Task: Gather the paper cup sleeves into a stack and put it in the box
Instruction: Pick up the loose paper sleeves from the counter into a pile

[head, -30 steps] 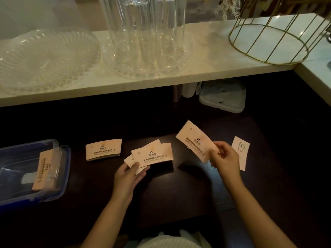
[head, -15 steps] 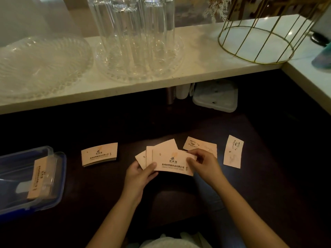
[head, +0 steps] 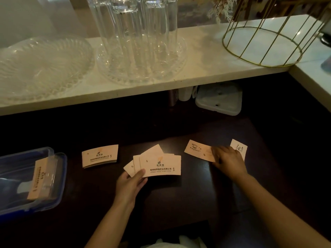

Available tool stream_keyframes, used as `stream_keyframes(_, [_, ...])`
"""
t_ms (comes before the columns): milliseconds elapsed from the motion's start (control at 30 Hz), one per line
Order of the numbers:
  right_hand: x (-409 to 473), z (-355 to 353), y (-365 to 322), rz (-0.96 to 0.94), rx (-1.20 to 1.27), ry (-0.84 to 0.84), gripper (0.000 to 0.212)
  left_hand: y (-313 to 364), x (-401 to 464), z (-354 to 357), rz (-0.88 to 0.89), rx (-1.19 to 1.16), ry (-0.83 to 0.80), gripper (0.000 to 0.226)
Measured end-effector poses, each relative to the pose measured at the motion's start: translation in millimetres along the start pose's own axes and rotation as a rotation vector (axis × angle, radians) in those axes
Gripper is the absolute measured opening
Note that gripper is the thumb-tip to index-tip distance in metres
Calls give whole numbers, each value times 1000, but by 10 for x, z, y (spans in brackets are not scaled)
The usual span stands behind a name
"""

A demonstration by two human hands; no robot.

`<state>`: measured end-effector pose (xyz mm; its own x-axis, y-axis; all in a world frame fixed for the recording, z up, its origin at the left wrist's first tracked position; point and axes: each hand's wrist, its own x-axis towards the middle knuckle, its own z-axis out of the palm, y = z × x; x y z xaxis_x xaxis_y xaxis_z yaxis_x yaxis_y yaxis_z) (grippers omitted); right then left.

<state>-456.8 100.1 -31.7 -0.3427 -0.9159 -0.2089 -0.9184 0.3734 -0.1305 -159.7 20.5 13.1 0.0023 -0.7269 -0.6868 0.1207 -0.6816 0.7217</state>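
My left hand grips a fanned bunch of tan paper cup sleeves by its lower left corner, just above the dark table. My right hand rests with fingers spread on the right end of a single sleeve lying flat. Another sleeve lies just beyond that hand, partly hidden by it. A small pile of sleeves sits to the left. The clear blue-rimmed plastic box at the far left holds a stack of sleeves standing on edge.
A white shelf runs over the back of the table, carrying a glass platter, tall glasses on a glass tray and a gold wire basket. A white plastic lid lies under the shelf.
My right hand added its sleeve to the bunch in my left hand, let go, and moved right onto the sleeve lying on the table.
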Motion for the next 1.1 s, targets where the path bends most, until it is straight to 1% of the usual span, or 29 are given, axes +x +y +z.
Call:
stream_keyframes(67, [50, -33, -1, -39, -19, 10, 46, 1, 0, -10, -3, -12, 2, 38])
stream_keyframes(133, [77, -54, -7, -117, -96, 6, 38, 11, -8, -17, -1, -23, -5, 34])
stream_keyframes(233, [39, -88, -70, -203, -191, -77, 41, 27, -6, -26, 3, -22, -13, 31])
stream_keyframes(300, [-14, -119, -116, -194, -194, -119, 42, 39, 0, -25, 0, -22, -13, 27])
stream_keyframes(333, [-35, -144, -142, -167, -151, -98, 39, 44, 3, -21, -4, -25, -15, 24])
stream_keyframes(367, [-51, -183, -184, -126, -42, -47, 32, 48, 3, -18, -7, -27, -17, 22])
stream_keyframes(400, [-68, -237, -240, -73, 134, 18, 24, 52, 0, -13, -10, -29, -19, 20])
stream_keyframes(467, [-97, -368, -403, 50, 611, 111, 14, 59, -5, -3, -14, -33, -18, 19])
stream_keyframes(500, [-118, -458, -500, 81, 851, 99, 13, 64, -6, -1, -17, -34, -18, 19])
stream_keyframes(533, [-147, -549, -599, 78, 1054, 35, 15, 71, -8, 3, -19, -34, -19, 19])
stream_keyframes(567, [-178, -613, -683, 62, 1191, -65, 18, 77, -8, 4, -20, -32, -22, 19])
stream_keyframes(600, [-210, -647, -751, 36, 1244, -173, 23, 84, -10, 6, -20, -29, -29, 19])
stream_keyframes(633, [-232, -649, -800, 9, 1221, -259, 27, 91, -11, 6, -18, -23, -40, 19])
stream_keyframes(700, [-248, -596, -849, -9, 1086, -319, 31, 104, -14, 14, -8, -10, -63, 19])
stream_keyframes(800, [-233, -483, -879, 26, 980, -288, 31, 107, -33, 31, 0, 11, -99, 19])
stream_keyframes(933, [-239, -356, -975, 4, 908, -269, 27, 87, -86, 75, 14, 75, -164, 18])
stream_keyframes(1033, [-270, -299, -993, 12, 916, -273, 22, 58, -98, 108, 17, 105, -149, 19])
stream_keyframes(1100, [-285, -278, -917, 54, 922, -207, 27, 40, -87, 116, 9, 84, -132, 19])
